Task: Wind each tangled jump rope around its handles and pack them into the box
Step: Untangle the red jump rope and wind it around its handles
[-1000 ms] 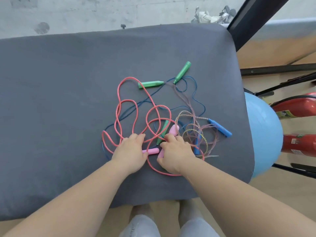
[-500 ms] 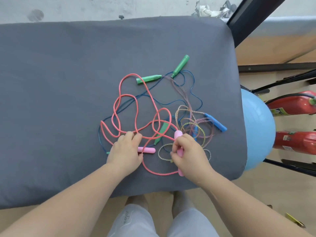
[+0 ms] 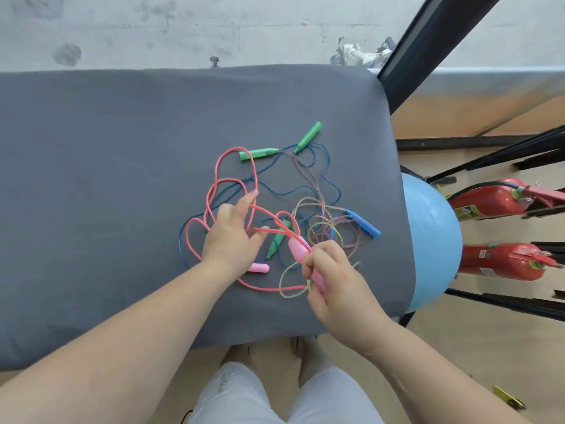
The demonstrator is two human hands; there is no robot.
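The right hand (image 3: 333, 280) grips one pink handle (image 3: 298, 250) just above the tabletop's (image 3: 91, 179) near edge while the left hand (image 3: 229, 237), fingers spread wide, touches the pink rope (image 3: 218, 166), so a hard pull could cinch its loops into the tangle (image 3: 324, 229) and drag the other ropes along

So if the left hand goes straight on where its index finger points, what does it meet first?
Probably the pink cord, whose loop lies just at the fingertip, then the blue cord beyond. The left hand may hover above the cloth, so depth is unclear.
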